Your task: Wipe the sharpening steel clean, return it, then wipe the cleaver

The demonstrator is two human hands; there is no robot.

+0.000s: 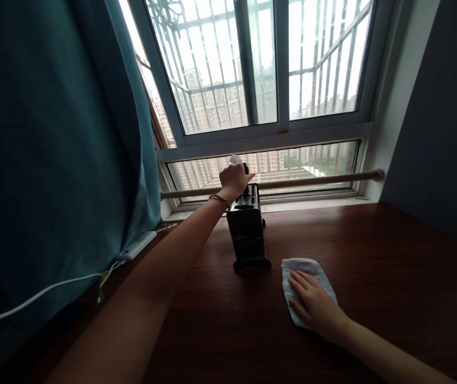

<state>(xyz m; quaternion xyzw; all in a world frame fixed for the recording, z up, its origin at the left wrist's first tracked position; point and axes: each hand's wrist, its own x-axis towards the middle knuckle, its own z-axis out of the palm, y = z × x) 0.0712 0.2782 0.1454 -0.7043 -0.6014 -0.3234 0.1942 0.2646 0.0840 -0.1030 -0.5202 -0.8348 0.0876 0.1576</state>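
Note:
On the dark wooden tabletop (216, 320) stands a black upright block (247, 237) with slots in its top and a wider foot, much like a knife block. My left hand (234, 178) is at its top, fingers closed round a black handle (246, 168) that mostly hides in the fist. A small whitish thing (235, 158) shows just above the knuckles; its kind is unclear. Lower right, a folded white cloth (302, 264) lies flat on the wood. My right hand (310, 301) rests palm down on it, fingers stretched out.
Behind the table is a barred window (220, 69) with a horizontal rail (312, 180) across its lower part. A blue curtain (92, 133) hangs at left. Beside it lie a white power strip (138, 245) and a white cable (40, 294). A wall (444, 133) rises at right.

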